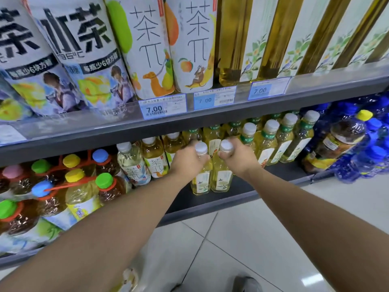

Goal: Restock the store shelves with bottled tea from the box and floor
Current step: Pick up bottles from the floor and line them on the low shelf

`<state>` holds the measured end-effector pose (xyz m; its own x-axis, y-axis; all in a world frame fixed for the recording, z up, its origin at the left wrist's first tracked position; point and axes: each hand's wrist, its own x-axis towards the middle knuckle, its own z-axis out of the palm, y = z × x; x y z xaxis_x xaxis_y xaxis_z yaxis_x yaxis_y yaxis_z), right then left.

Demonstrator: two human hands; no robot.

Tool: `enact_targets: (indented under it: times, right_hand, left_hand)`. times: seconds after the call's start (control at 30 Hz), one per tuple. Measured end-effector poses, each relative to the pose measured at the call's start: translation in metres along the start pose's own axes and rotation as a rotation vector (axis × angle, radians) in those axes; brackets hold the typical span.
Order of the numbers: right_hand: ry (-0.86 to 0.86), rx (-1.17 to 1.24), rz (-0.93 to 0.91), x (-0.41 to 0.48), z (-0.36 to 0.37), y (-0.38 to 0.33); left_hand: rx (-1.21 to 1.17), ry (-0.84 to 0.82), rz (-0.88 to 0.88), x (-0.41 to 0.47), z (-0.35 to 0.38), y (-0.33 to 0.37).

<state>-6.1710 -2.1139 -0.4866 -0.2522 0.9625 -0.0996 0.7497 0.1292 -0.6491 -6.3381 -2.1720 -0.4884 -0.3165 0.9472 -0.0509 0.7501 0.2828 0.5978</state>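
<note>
Two bare forearms reach forward from the bottom of the head view toward the lower shelf (210, 199), a dark, flat metal ledge with a grey front lip. The left hand (185, 160) is wrapped around the neck of one tea bottle (201, 178), fingers curled tight just under its ribbed white cap; the right hand (239, 157) grips a second tea bottle (221, 175) the same way. Both bottles are clear, smooth plastic filled with pale yellow liquid, each with a cream paper label carrying a green leaf sprig, and they stand upright and touching near the front edge of that shelf. Behind and to the right, a row of matching white-capped bottles (271, 142) with green neck bands runs back along the shelf. To the left sit large squat bottles (73, 186) with green, yellow, blue and pink caps and orange plastic carry handles; to the far right are deep blue faceted bottles (362, 163). On the upper shelf stand tall cylindrical bottles (147, 49) with glossy printed wraps, above price tags (162, 106) reading 7.00. The floor (242, 239) is glossy pale tile.
</note>
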Motion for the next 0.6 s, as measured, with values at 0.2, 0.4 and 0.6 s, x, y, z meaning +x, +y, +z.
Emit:
enact_targets:
  times: [0.2, 0.4, 0.6]
  right_hand:
    - [-0.006, 0.141, 0.068, -0.026, 0.023, 0.028]
    - [-0.178, 0.108, 0.316, -0.033, 0.066, 0.066]
    - [-0.149, 0.493, 0.422, -0.017, 0.103, 0.082]
  left_hand:
    - [-0.153, 0.038, 0.007, -0.032, 0.024, -0.029]
    - [-0.276, -0.040, -0.232, -0.047, 0.068, -0.065]
    - [-0.222, 0.024, -0.232, -0.036, 0.097, -0.076]
